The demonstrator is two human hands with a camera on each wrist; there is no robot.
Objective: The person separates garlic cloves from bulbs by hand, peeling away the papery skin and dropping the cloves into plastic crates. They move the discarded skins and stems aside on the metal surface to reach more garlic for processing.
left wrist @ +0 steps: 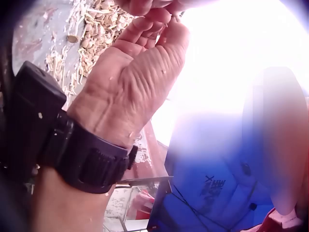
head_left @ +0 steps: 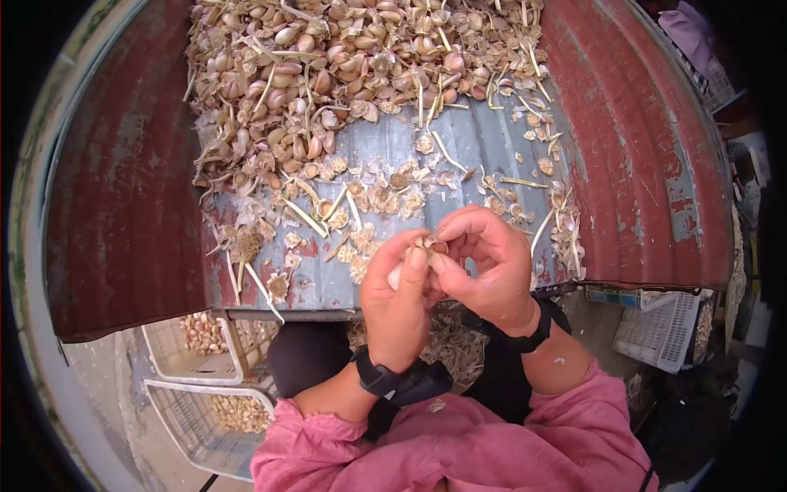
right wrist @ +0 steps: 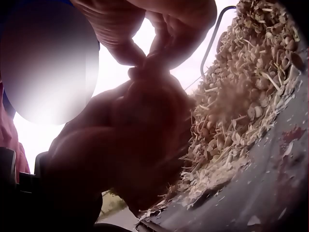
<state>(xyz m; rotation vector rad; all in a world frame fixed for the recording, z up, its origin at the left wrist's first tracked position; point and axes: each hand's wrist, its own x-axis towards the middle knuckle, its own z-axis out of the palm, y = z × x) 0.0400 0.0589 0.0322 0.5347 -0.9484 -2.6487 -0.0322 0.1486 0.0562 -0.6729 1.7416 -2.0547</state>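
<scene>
Over the near edge of the metal sheet, both hands meet at a piece of garlic (head_left: 429, 244) with brownish, papery skin. My left hand (head_left: 395, 307) grips it between thumb and fingers, and a pale clove (head_left: 394, 277) shows in the same grasp. From the other side my right hand (head_left: 492, 271) pinches it with thumb and fingertips. In the left wrist view the left hand (left wrist: 128, 82) is seen from the palm side, its fingertips at the top edge. Dark shadow covers the right hand (right wrist: 130, 130) in the right wrist view, and the garlic is hidden there.
A large heap of garlic cloves (head_left: 303, 74) covers the far part of the grey corrugated sheet (head_left: 385, 135). Dry stalks, root discs and skins lie scattered nearer. Red metal panels (head_left: 656, 156) flank it. Plastic crates (head_left: 197, 443) with cloves stand below at left; another crate (head_left: 660, 332) is at right.
</scene>
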